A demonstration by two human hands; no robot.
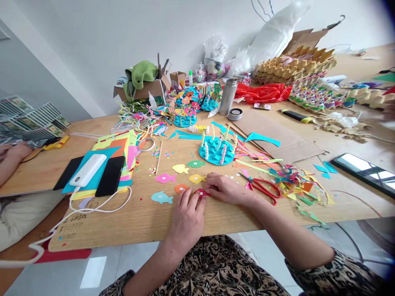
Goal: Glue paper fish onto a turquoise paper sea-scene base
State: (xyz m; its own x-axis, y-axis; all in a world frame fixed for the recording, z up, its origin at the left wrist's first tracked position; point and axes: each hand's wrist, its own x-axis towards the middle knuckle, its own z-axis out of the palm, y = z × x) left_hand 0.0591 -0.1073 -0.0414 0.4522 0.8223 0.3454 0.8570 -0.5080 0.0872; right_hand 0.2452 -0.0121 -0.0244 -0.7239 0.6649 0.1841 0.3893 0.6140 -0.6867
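Observation:
A small red paper fish (201, 192) with a white square on it lies on the table between my hands. My left hand (189, 216) rests with its fingers stretched out, fingertips at the red fish and beside an orange paper fish (180, 188). My right hand (224, 189) is closed, its curled fingers pinching the tail end of the red fish. Around them lie a yellow fish (196, 178), a pink fish (166, 178), a light blue fish (162, 197) and a green fish (196, 164), several bearing white squares.
Red-handled scissors (266, 190) lie right of my right hand. Behind stands a blue base with twisted posts (217, 150). Coloured paper, a black phone (110, 176) and a white power bank (88, 169) are at left. A grey bottle (228, 97) stands farther back. Another person's hand (17, 152) is far left.

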